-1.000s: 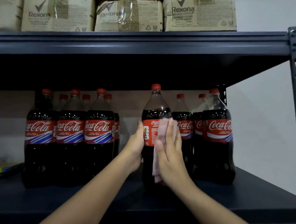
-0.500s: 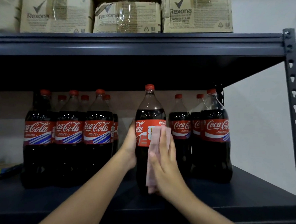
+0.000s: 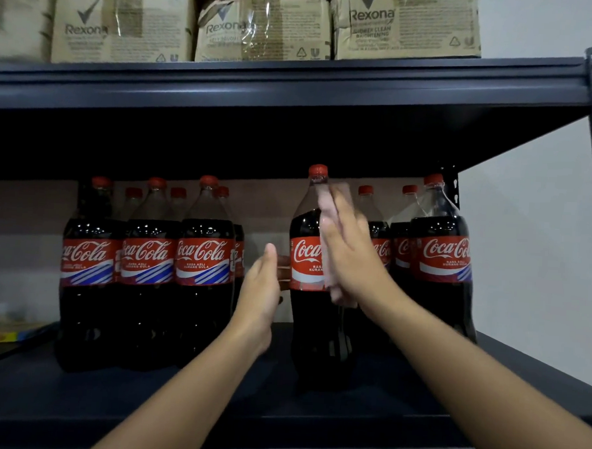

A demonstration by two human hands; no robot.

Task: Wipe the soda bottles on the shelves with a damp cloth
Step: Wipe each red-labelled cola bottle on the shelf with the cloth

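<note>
We wipe one soda bottle (image 3: pixel 308 266), which stands alone on the lower shelf (image 3: pixel 364 399) between the two bottle groups. Our right hand (image 3: pixel 353 258) presses the pale cloth (image 3: pixel 326 205) with flat fingers on the bottle's right side, from neck to label. Our left hand (image 3: pixel 262 291) is relaxed just left of the bottle — whether it touches, we cannot tell. Better to steady the bottle first, then wipe downward all around.

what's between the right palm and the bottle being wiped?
Head view: a pale pink cloth lies between the right hand and the front-centre Coca-Cola bottle, pressed flat against its neck and label. The left hand hovers beside the bottle.
</note>
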